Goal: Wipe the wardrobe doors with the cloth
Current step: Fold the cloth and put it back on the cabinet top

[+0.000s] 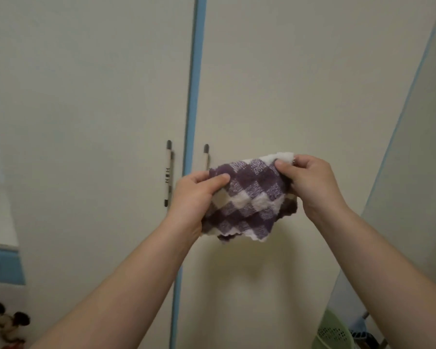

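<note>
A purple-and-white checked cloth (249,200) is stretched between both my hands in front of the wardrobe. My left hand (194,197) pinches its left edge, thumb on top. My right hand (310,182) grips its upper right corner. Behind it stand two cream wardrobe doors, the left door (86,122) and the right door (300,84), split by a blue vertical strip (193,96). Each door has a slim vertical handle beside the strip: the left handle (168,172) and the right handle (206,154), whose lower part the cloth hides. Whether the cloth touches the door, I cannot tell.
A blue drawer front (3,267) and a pale shelf lie at the left edge. A mouse soft toy (6,322) sits at the bottom left. A green perforated basket (334,332) stands at the bottom right, beside a cream side panel (413,172).
</note>
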Tool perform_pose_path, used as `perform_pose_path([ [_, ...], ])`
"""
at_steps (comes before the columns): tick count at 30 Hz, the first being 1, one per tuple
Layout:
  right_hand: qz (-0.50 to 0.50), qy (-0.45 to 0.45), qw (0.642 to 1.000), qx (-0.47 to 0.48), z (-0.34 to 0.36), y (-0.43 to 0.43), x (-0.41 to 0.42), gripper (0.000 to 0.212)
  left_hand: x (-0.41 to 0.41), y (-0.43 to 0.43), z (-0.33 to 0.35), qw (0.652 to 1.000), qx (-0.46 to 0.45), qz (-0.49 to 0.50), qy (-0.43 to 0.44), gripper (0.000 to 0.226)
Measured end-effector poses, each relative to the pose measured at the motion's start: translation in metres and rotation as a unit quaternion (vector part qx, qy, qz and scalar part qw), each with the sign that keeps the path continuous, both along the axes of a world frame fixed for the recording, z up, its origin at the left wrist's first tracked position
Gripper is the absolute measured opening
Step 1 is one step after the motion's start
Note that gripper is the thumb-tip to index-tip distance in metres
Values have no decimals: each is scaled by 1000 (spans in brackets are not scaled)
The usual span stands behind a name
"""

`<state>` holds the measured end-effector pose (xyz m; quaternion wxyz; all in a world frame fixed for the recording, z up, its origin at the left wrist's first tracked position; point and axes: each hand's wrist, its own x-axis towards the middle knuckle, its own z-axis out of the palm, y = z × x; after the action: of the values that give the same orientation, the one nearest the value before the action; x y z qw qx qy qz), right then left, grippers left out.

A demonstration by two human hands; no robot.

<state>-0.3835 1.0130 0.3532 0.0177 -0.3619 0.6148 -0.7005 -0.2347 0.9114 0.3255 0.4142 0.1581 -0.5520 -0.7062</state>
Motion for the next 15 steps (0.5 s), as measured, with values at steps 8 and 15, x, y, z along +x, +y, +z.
perform_pose_path([
  [8,179,-4,981,74,-3,-78,124,12,123,-80,-15,956,260,-128,-54,26],
  [15,165,17,981,101,-27,-171,229,6,247,-163,-28,982,109,101,-117,13],
])
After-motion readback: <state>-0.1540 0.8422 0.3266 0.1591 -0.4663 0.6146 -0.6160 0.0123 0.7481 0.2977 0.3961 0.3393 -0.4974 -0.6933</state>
